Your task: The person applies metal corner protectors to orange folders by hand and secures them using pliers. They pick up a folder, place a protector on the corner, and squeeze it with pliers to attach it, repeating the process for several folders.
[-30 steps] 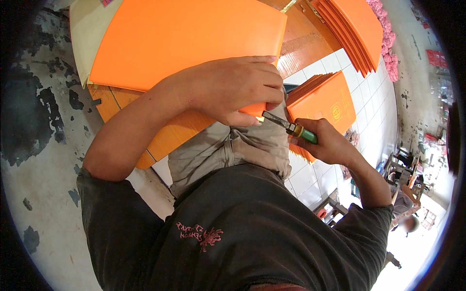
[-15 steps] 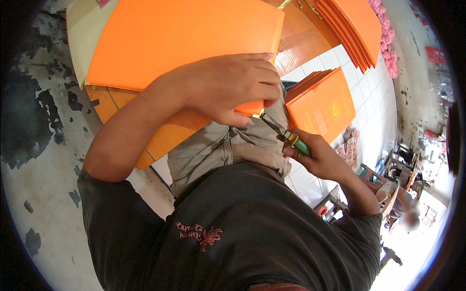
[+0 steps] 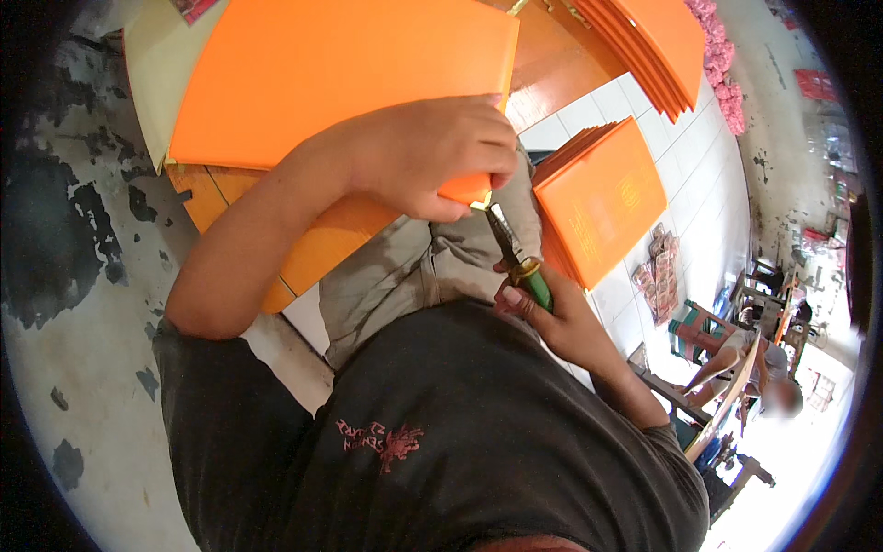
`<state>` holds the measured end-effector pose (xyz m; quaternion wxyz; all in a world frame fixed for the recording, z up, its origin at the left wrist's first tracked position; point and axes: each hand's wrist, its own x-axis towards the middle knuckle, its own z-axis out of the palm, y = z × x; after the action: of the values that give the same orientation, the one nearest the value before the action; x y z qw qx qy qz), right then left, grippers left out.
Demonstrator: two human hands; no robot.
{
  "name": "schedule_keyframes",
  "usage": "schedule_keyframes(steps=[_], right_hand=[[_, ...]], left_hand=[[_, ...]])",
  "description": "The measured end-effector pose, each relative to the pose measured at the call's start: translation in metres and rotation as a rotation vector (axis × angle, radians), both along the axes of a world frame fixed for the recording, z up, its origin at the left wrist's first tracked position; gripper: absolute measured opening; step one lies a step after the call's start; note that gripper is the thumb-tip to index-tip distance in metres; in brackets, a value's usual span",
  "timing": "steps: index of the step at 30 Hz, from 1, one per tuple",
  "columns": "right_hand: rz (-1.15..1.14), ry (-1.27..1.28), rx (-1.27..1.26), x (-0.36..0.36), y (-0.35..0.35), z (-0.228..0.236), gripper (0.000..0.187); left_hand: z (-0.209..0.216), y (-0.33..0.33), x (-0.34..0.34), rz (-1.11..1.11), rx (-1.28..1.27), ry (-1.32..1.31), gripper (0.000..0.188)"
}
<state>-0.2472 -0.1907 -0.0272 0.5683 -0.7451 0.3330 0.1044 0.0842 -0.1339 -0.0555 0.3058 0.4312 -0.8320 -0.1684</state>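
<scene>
My left hand (image 3: pixel 451 152) is closed over the near right edge of a large orange folder cover (image 3: pixel 349 64). Its thumb and fingers pinch a corner of the cover, where a small gold metal corner piece (image 3: pixel 483 203) shows. My right hand (image 3: pixel 556 308) grips a pair of pliers (image 3: pixel 535 283) with a green handle and a narrow dark metal nose. The nose points up at the gold corner piece, right beside it; I cannot tell whether they touch. The palm side of my left hand is hidden.
The cover lies on a wooden table (image 3: pixel 340 244) above my lap. A stack of orange folders (image 3: pixel 607 207) stands to the right, another orange pile (image 3: pixel 658 46) farther off. Pink bundles (image 3: pixel 722 60) lie beyond it. Another person (image 3: pixel 763 368) sits at the far right.
The pliers have swung more upright and shifted left with my right hand. My left hand sits slightly higher and left in view. The whole view has shifted a little.
</scene>
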Motion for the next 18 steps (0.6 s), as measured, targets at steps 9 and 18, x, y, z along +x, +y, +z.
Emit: schedule_keyframes(steps=[9,18], right_hand=[[0.042,0.060,0.033,-0.001,0.008,0.002,0.048],[-0.089,-0.043,0.130,0.000,0.023,-0.009,0.038]], left_hand=[[-0.002,0.005,0.004,0.031,-0.042,-0.054,0.048],[0.000,0.005,0.005,0.015,-0.013,-0.062,0.048]])
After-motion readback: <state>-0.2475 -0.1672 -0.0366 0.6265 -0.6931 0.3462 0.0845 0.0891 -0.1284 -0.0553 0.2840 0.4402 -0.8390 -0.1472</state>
